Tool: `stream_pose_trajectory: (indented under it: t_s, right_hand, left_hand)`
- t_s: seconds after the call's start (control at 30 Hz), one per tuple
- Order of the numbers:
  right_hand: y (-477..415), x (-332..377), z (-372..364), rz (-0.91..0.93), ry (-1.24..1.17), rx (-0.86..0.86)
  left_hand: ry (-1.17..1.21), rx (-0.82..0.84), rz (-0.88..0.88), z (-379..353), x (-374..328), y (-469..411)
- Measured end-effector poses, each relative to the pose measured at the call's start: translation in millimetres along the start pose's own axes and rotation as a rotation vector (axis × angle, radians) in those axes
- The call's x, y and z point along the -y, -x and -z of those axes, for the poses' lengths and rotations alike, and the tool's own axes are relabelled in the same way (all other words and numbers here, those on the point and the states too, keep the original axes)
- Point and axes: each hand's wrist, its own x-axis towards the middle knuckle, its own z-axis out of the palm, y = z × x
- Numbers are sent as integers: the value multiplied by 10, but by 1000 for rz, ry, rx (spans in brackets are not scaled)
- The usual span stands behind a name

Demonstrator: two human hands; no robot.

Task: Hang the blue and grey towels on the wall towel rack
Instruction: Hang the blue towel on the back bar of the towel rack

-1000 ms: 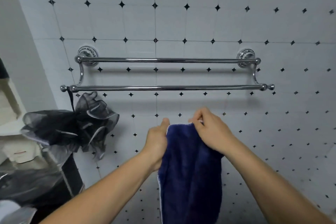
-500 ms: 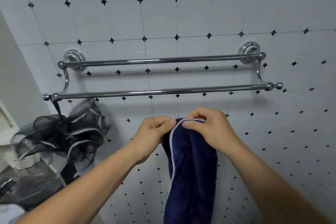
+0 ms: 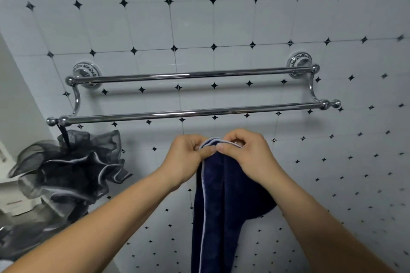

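Your left grip (image 3: pixel 188 158) and right grip (image 3: pixel 249 155) each pinch the top hem of the blue towel (image 3: pixel 221 206), hanging at six o'clock below the towel rack (image 3: pixel 188 114).

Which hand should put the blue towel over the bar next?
Probably right: the right hand pinches the blue towel slightly higher, nearer the lower bar; the left hand pinches it too.

Single head view, close, facing towel rack (image 3: pixel 195 75) from below
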Motion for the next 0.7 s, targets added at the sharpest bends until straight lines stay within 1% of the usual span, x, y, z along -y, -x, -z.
stream_pose_trajectory:
  t_s: [0.1,0.2,0.37,0.5,0.63,0.7]
  right_hand:
    - [39,-64,52,61,101,77]
    - [69,-84,69,31,108,136]
    - [48,-84,37,17,-8,10]
    - [18,-48,-14,23,-78,-13]
    - [-1,-21,45,75,10,10]
    - [-5,-16,73,124,172,45]
  left_hand:
    - [25,69,22,65,-13,-37]
    - [49,139,34,57,8,-43]
    - [36,147,17,-38,85,23]
    - [69,98,-9,-102,103,37]
    - [38,117,1,-5,69,-24]
    - [69,120,17,30,32,-58]
